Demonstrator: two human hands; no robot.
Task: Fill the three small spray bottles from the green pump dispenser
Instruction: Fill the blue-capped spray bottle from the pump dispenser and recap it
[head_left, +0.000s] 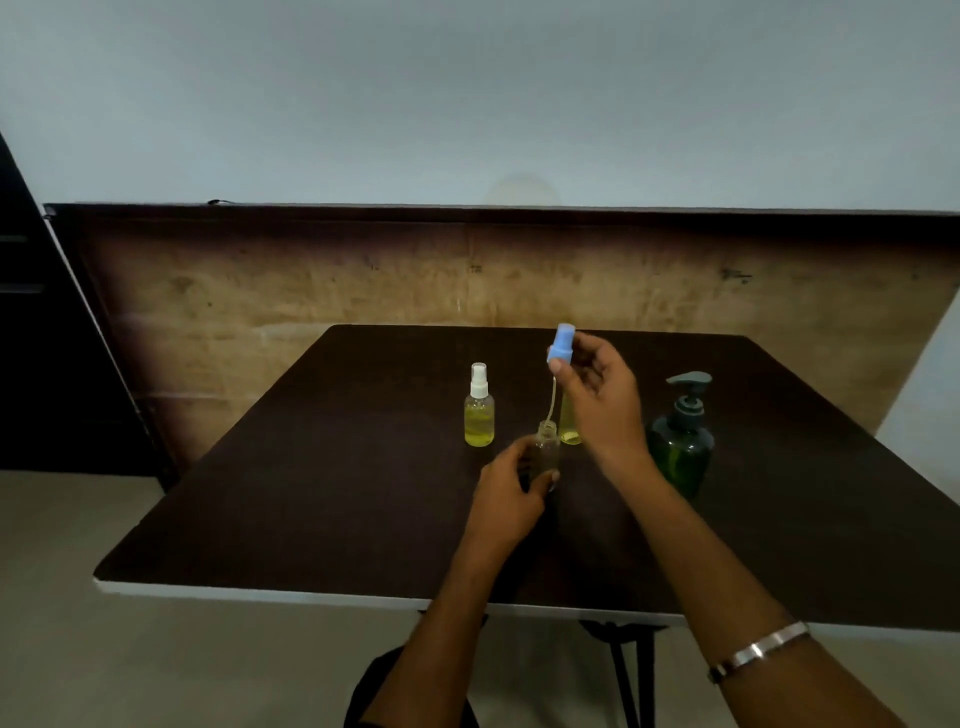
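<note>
Two hands work near the middle of the frame, over a dark worktop. The right hand is raised, and its fingers are curled and pinch a blue sprayer between thumb and fingertips. A thin tube hangs down from this sprayer, and its lower end is at the neck of the clear bottle below it; whether the end is inside the neck or just above it, I cannot tell. The left hand is lower, and its fingers are curled round this clear bottle, which stands upright on the worktop. The bottle looks dark and I cannot make out any liquid in it; its lower part is covered by the fingers.

Left of the hands stands a bottle with white sprayer, holding yellow liquid. Behind the right hand stands a second yellow bottle; only its left side and bottom show, and its top is hidden by the hand. At the right of the hands, apart from them, stands the green dispenser, with its pump nozzle pointing to the right. The right forearm covers its lower left edge.

A metal bracelet is on the right wrist, at the lower right of the frame.
</note>
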